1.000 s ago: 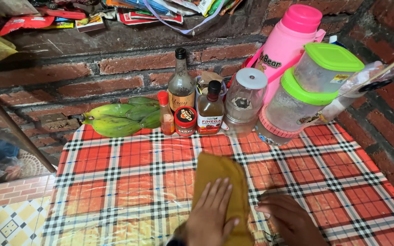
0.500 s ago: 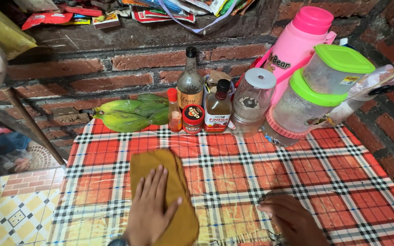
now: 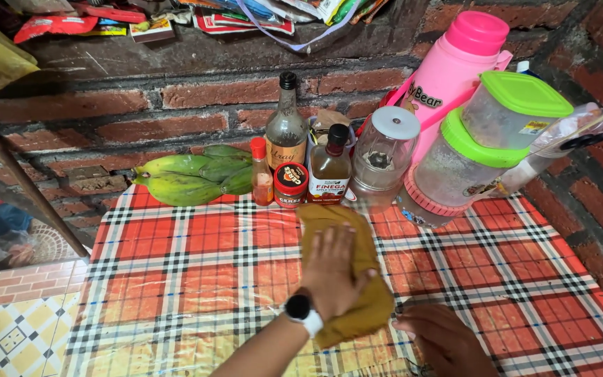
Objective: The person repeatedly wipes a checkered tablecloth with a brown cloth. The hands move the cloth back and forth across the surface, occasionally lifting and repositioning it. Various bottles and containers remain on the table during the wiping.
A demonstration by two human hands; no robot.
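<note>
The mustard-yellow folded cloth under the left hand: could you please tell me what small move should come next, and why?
Probably draw the mustard-yellow folded cloth back toward the table's near edge. The left hand presses it flat close to the small red-lidded jar and dark-capped vinegar bottle, so pushing farther risks knocking them. The right hand rests on the red plaid plastic tablecloth.

Head camera looks steeply down, close over the checked table, facing the brick wall.
</note>
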